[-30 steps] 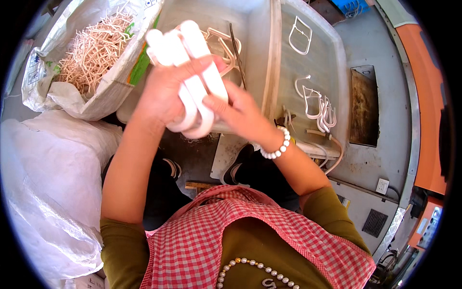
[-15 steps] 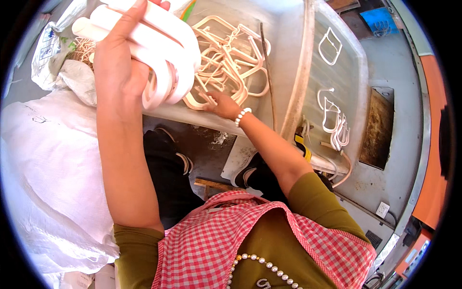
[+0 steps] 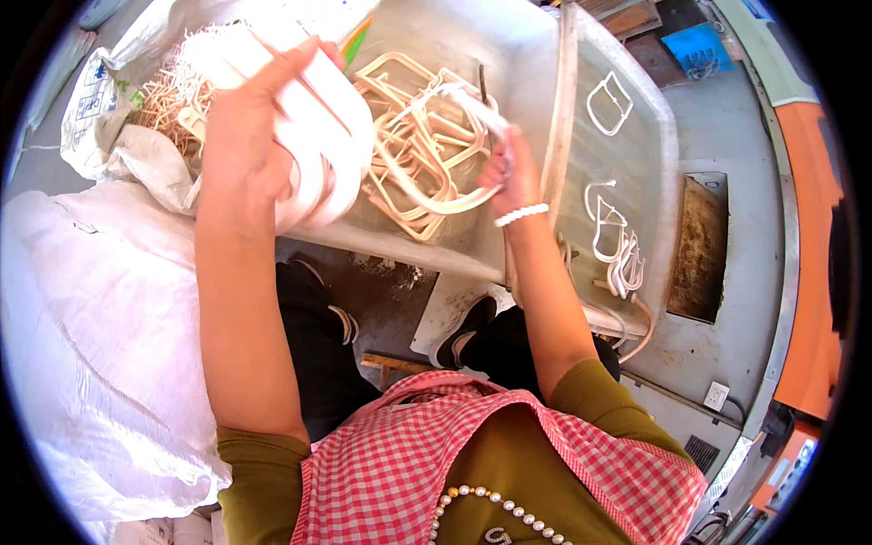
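My left hand (image 3: 243, 145) grips a stack of thick, U-bent white plastic pieces (image 3: 350, 113), raised over the left part of the bin; they are partly blurred. My right hand (image 3: 516, 177) is closed on one curved white plastic piece (image 3: 436, 204), blurred at its upper part and lifted over the pile. Below it, a tangle of cream-coloured plastic frames (image 3: 422, 162) lies in the translucent bin (image 3: 530, 82). The fingertips of both hands are partly hidden.
A white sack (image 3: 89, 100) of thin plastic scraps (image 3: 168, 95) stands at the left, above a large white bag (image 3: 109, 318). Right of the bin's divider (image 3: 556, 109), a second compartment holds several white frames (image 3: 610, 104). A blue tray (image 3: 698, 50) lies farther right.
My right hand has risen from the pile and moved right, lifting out one curved plastic piece. My left hand, still gripping its stack, has shifted slightly right and down.
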Available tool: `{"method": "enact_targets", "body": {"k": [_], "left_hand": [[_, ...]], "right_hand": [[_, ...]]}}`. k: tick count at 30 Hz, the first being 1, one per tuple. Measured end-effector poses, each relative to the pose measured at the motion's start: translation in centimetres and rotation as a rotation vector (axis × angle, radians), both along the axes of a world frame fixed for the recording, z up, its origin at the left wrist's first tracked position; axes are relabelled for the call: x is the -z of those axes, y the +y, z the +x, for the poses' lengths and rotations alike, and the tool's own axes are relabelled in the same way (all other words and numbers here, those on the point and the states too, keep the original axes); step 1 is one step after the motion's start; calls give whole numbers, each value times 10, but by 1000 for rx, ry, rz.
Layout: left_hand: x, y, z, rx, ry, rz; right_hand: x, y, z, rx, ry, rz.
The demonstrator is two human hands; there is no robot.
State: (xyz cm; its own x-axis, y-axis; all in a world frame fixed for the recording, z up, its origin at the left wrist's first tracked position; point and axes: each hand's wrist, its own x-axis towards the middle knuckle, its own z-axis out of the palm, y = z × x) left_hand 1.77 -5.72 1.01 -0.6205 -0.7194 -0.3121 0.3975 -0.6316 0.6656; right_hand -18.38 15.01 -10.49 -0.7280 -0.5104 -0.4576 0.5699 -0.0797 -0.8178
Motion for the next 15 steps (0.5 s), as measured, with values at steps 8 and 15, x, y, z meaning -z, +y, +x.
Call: {"method": "enact_targets", "body": {"k": [8,15], "left_hand": [[17,46,-16,365,13,139],[17,68,-18,495,242,238]], "right_hand": [[-75,34,6,176,-41,-520],[-49,36,38,98,-110,-452]]}}
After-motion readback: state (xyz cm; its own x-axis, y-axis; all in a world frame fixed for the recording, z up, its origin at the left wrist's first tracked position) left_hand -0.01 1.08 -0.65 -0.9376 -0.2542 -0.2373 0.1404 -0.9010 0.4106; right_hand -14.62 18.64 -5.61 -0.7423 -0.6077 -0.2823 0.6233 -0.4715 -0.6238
